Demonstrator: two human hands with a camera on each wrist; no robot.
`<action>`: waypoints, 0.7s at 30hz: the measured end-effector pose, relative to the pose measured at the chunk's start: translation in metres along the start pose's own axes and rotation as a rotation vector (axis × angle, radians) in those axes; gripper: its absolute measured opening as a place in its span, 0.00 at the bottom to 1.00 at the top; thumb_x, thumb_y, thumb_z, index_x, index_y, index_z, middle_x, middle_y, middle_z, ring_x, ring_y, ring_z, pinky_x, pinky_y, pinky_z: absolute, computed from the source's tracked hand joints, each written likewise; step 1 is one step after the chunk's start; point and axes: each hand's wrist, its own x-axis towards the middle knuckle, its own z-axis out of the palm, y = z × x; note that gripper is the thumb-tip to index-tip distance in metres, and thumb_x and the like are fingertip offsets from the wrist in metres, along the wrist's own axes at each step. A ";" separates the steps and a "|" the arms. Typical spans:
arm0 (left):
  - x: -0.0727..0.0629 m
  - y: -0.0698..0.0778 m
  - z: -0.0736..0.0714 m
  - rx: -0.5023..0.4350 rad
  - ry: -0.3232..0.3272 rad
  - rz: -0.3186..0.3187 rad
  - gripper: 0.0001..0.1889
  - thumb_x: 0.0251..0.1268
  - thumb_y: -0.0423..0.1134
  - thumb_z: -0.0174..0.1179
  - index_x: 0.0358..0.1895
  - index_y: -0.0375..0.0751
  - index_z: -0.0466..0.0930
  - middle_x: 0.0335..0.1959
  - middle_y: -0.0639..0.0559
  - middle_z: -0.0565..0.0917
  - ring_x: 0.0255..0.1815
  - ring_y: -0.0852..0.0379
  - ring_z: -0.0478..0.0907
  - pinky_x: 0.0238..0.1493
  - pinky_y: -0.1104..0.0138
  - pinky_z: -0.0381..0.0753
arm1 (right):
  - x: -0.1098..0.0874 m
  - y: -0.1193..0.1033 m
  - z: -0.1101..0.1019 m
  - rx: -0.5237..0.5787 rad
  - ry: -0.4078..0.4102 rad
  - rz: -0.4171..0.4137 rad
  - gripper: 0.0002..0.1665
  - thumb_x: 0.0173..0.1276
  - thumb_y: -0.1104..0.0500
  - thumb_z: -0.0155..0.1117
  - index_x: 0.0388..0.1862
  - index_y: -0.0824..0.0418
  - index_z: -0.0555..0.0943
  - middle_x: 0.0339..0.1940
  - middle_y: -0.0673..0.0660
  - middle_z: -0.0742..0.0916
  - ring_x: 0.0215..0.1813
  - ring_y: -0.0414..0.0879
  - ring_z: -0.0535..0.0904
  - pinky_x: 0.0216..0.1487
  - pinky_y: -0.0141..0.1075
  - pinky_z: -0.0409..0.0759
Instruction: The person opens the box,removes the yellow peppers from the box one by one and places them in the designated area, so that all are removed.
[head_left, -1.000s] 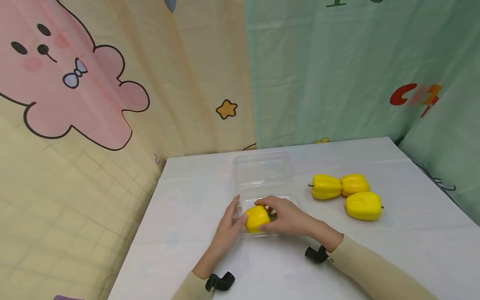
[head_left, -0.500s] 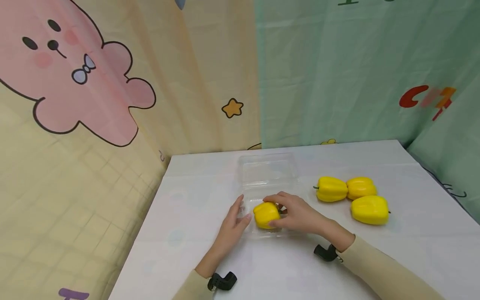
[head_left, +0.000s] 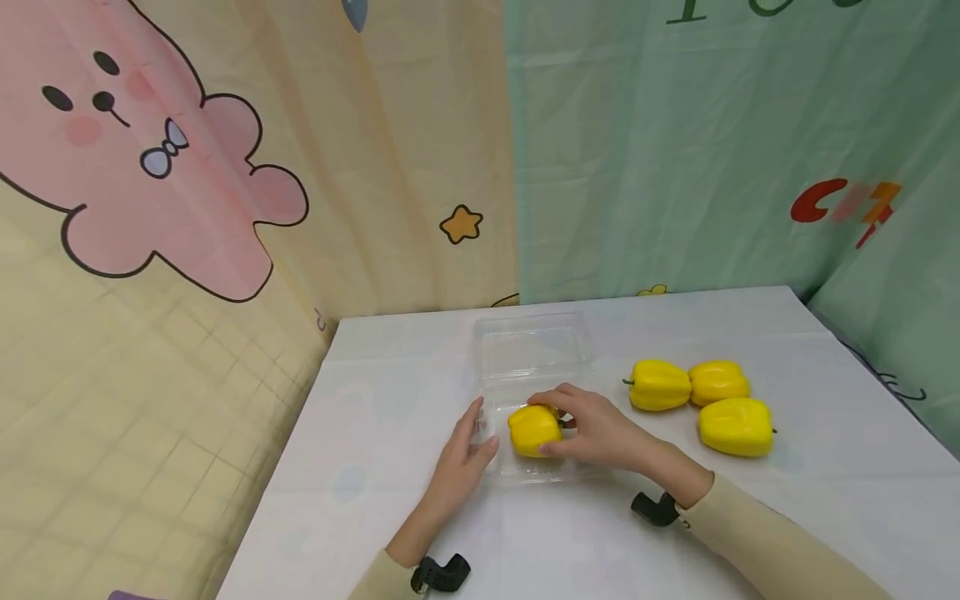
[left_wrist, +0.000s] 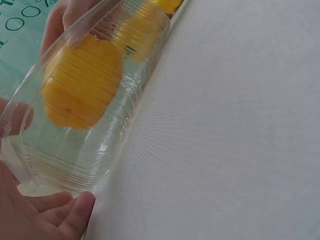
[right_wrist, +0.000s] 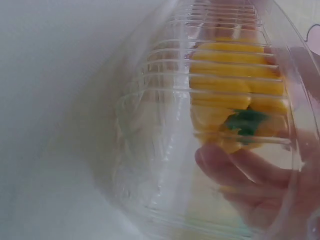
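My right hand (head_left: 600, 429) holds a yellow bell pepper (head_left: 534, 432) inside a clear plastic clamshell container (head_left: 525, 481), thumb in front and fingers behind. The pepper lies on its side, its green stem (right_wrist: 245, 120) toward the right palm. At the container's left end is my left hand (head_left: 453, 467), its fingers (left_wrist: 75, 215) touching the outer wall and its thumb reaching over the rim. A gap separates that thumb from the pepper (left_wrist: 82, 82). Through the ribbed wall, both wrist views show the pepper; the right fingers (right_wrist: 225, 165) appear blurred there.
Behind the base, the container's lid (head_left: 534, 343) lies folded back flat. Three more yellow bell peppers, one of them the nearest (head_left: 737, 427), lie grouped to the right on the white tabletop (head_left: 360, 467). Printed curtains (head_left: 675, 167) hang behind the table.
The pepper, held by my right hand, has moved slightly right within the container. My left thumb, earlier against it, is now apart from it. Little differs over the last half second.
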 end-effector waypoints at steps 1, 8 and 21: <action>0.000 0.000 0.000 0.003 0.001 0.001 0.35 0.77 0.47 0.55 0.81 0.53 0.52 0.78 0.45 0.60 0.75 0.45 0.62 0.66 0.50 0.72 | -0.001 0.000 0.000 -0.001 0.003 0.002 0.38 0.59 0.42 0.77 0.68 0.44 0.76 0.56 0.42 0.79 0.50 0.39 0.77 0.49 0.36 0.84; -0.002 -0.001 -0.001 0.006 0.009 0.004 0.35 0.77 0.47 0.56 0.81 0.55 0.52 0.78 0.46 0.61 0.75 0.45 0.63 0.66 0.48 0.72 | -0.004 -0.005 -0.005 0.015 0.026 -0.006 0.37 0.58 0.45 0.79 0.66 0.45 0.77 0.56 0.41 0.79 0.49 0.39 0.77 0.49 0.35 0.84; -0.002 0.001 0.000 0.012 0.008 -0.015 0.35 0.77 0.49 0.54 0.81 0.55 0.52 0.79 0.49 0.59 0.76 0.45 0.60 0.68 0.49 0.71 | -0.012 -0.011 -0.011 0.022 0.070 -0.010 0.36 0.58 0.43 0.78 0.65 0.41 0.76 0.55 0.38 0.79 0.51 0.38 0.78 0.48 0.34 0.84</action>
